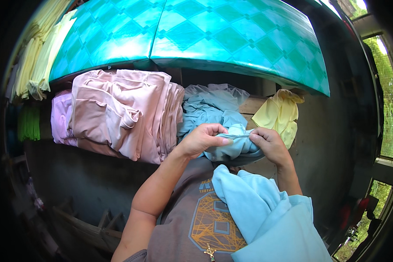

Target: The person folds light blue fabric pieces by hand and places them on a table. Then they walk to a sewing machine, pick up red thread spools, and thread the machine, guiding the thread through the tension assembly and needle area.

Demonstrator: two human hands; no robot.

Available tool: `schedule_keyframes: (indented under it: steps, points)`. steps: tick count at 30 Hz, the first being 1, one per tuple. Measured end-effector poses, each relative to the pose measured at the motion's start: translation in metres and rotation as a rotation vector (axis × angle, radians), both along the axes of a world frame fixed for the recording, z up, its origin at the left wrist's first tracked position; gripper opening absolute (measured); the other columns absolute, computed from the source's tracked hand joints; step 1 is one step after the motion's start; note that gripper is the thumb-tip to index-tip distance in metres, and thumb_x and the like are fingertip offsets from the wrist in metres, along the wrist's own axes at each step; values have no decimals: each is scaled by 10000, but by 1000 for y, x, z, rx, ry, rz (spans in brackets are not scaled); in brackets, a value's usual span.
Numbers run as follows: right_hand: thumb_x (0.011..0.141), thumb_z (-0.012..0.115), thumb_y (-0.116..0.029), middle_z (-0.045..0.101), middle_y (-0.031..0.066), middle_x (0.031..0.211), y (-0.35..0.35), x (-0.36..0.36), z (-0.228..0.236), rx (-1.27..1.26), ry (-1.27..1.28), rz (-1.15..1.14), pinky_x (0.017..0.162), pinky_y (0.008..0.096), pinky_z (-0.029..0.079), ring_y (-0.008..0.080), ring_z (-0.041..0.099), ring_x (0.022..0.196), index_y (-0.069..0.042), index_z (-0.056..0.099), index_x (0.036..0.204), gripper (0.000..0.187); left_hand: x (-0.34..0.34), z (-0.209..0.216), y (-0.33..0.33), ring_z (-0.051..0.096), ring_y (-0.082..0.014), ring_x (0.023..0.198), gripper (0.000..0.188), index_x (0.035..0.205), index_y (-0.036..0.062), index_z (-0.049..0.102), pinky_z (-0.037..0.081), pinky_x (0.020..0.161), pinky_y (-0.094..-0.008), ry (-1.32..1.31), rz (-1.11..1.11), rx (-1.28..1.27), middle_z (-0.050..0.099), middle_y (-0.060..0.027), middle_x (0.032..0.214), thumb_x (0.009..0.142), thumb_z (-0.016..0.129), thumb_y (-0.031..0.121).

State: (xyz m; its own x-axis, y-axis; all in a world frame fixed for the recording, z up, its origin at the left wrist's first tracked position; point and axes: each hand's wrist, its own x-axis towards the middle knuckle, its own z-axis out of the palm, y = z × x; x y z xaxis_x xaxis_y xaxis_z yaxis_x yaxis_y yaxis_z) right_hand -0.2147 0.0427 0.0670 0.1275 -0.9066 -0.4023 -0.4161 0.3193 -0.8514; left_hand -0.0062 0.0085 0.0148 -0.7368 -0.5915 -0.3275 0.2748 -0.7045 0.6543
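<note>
Light blue fabric [236, 131] is pinched between my two hands, just in front of a crumpled heap of blue cloth [214, 108]. My left hand [203, 140] grips it with thumb and forefinger, the thumb lying along the fabric's edge. At the other end of that edge, my right hand [268, 146] has thumb and fingers closed on it. A larger piece of light blue cloth [266, 209] drapes over my right forearm and across my lap. Whether it joins the piece in my fingers I cannot make out.
Left of the heap lies a thick stack of folded pink fabric [122, 113], with lilac cloth [62, 115] beside it. A yellow cloth [277, 114] hangs at the right. A teal diamond-patterned surface [196, 35] overhangs the back. Pale yellow fabric [43, 56] hangs far left.
</note>
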Motion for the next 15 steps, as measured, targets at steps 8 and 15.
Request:
schedule_keyframes:
  steps: [8,15]
  points:
    - [798,510,-163,483,-31,649,-3,-5,6,124,-91,-43,548,207,358,50,409,613,8,552,770,178,5,-8,-4,463,-30,668,126,809,30,565,363,586,-165,-61,-24,-25,536,25,743,742,615,124]
    - [711,559,-26,536,37,656,5,1,23,-146,95,33,583,240,408,116,517,634,-16,565,790,79,8,-4,-10,512,-92,678,116,784,19,563,398,612,-206,-375,55,-708,554,-17,739,677,606,21]
